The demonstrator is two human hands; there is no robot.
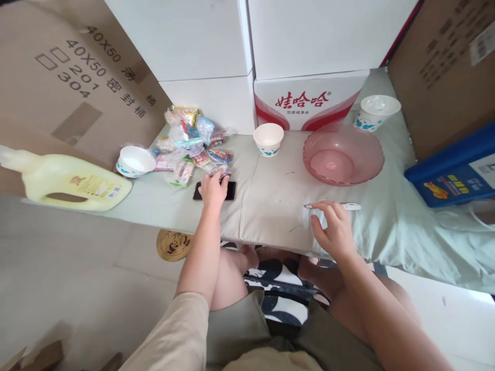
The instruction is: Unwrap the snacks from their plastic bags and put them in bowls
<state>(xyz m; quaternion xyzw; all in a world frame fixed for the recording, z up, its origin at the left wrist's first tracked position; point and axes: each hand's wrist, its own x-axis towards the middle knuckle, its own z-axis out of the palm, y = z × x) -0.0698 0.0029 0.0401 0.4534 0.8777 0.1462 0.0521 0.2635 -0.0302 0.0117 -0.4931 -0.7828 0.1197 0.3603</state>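
The left hand (214,190) bunches its fingers, grip unclear, at a small dark plastic-wrapped packet (225,176), probably best pinched lightly by its edge, beside the colourful packet heap (190,143) on the pale-green cloth-covered worktop (266,190), while the right hand (334,226) parts thumb and forefinger over a slim white-handled tool (352,206).

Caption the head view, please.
Left hand at packets by a phone, right hand at a white tool near a pink bowl.

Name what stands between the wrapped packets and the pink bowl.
In the head view, a white paper cup stands between the wrapped packets and the pink bowl.
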